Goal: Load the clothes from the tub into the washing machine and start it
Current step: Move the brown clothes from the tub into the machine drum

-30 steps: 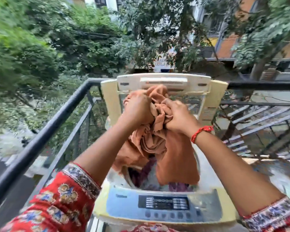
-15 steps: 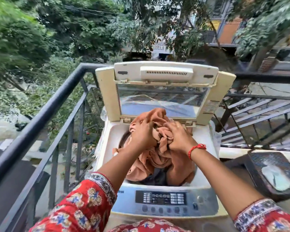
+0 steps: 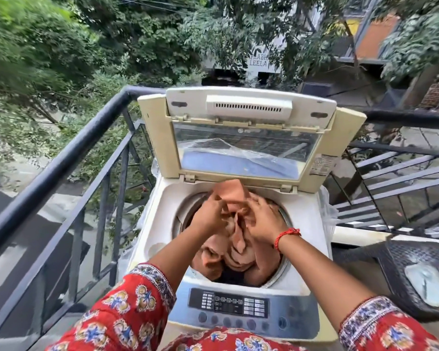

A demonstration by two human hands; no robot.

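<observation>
A white sign behind the trees reads, seemingly, "PRABH… LEELA"; the washing machine's sticker is illegible.

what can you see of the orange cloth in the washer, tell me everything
The orange cloth is a soft, peach-orange fabric, bunched in deep folds. It lies mostly inside the washing machine drum, filling the round opening, with one fold rising toward the back rim below the raised lid. The left hand pinches it at the top left; the right hand rests curled on its top right. Something dark shows under its front edge.
</observation>
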